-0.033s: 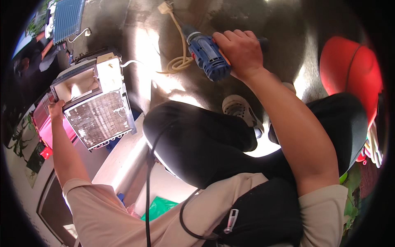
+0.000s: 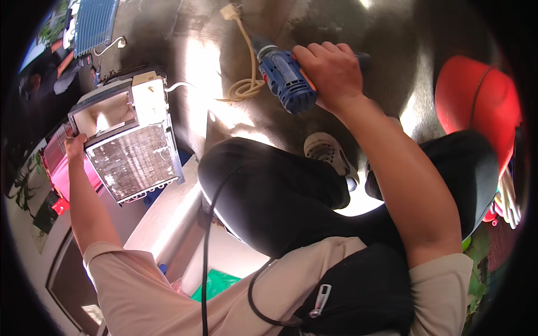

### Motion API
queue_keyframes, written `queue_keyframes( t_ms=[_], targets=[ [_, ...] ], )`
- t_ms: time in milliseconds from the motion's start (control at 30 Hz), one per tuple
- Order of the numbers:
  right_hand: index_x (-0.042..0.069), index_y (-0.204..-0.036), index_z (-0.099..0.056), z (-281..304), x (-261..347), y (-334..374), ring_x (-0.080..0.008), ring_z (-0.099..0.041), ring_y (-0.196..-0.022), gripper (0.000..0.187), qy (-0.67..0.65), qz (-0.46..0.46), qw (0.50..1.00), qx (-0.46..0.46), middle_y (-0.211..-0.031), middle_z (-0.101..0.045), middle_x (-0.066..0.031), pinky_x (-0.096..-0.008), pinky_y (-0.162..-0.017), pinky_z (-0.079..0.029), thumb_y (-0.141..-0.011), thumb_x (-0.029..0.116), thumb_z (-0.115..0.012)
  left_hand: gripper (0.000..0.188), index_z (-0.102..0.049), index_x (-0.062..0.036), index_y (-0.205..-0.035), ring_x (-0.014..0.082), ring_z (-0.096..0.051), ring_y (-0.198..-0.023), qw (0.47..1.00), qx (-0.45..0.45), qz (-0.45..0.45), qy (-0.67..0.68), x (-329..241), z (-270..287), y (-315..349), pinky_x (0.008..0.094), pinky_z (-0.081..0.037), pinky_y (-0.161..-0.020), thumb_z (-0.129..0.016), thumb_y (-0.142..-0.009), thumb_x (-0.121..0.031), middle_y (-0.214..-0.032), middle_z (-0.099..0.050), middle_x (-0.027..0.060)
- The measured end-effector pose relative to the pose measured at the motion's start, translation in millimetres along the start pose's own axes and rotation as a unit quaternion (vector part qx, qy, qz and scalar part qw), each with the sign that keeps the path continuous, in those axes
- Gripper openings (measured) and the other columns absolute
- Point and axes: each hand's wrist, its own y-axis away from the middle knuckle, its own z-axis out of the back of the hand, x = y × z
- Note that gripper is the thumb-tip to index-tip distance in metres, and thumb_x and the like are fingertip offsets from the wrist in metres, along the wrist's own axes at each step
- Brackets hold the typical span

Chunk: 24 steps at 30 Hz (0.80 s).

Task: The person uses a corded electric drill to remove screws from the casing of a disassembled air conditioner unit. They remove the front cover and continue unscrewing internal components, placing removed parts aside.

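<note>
My left hand (image 2: pixel 77 147) is closed on the corner of a window air conditioner (image 2: pixel 120 143), which stands tilted at the left. Its casing is off on this side, baring a dusty finned coil (image 2: pixel 134 162) and a cream box-like opening (image 2: pixel 106 116). In my right hand (image 2: pixel 334 75) is a blue power drill (image 2: pixel 288 78), held by its handle above the floor, its tip pointing up and left, apart from the air conditioner. Part of the drill's handle is hidden by my fingers.
A coiled cream cord with a plug (image 2: pixel 230 11) lies on the floor beyond the drill. At the right is a red rounded object (image 2: pixel 476 101). A blue finned panel (image 2: pixel 92 25) stands far left. A black cable (image 2: pixel 205 252) hangs past my knee, near a green bag (image 2: pixel 216 284).
The drill and my right hand have shifted very slightly to the right and down. My left hand keeps its hold on the air conditioner.
</note>
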Motion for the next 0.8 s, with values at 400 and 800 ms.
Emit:
queue_keyframes(
  t_ms=[400,800],
  targets=[
    [0.003,-0.104,-0.073,213,30,-17,-0.0427,-0.068,-0.088,0.032,0.029,-0.04,0.981,0.186,-0.096,-0.071,-0.0182,-0.0433,-0.083,-0.056,-0.072,0.004,-0.073,0.048,-0.068,0.0112,-0.114,0.0125,-0.05,-0.057,0.986,-0.018,-0.093,0.138,-6,-40,15,0.0288,-0.04,-0.054,-0.058,-0.068,0.001,-0.069,-0.058,0.0019],
    [-0.002,-0.116,-0.071,161,130,-48,-0.0177,-0.074,-0.095,0.034,-0.197,0.109,0.946,0.232,-0.104,-0.076,-0.0104,-0.0312,-0.085,-0.057,-0.086,0.011,-0.076,0.062,-0.07,0.0089,-0.12,0.022,-0.063,-0.066,0.995,0.002,-0.052,0.082,12,-51,-4,0.0331,-0.052,-0.06,-0.058,-0.059,0.002,-0.079,-0.067,0.0111]
  ],
)
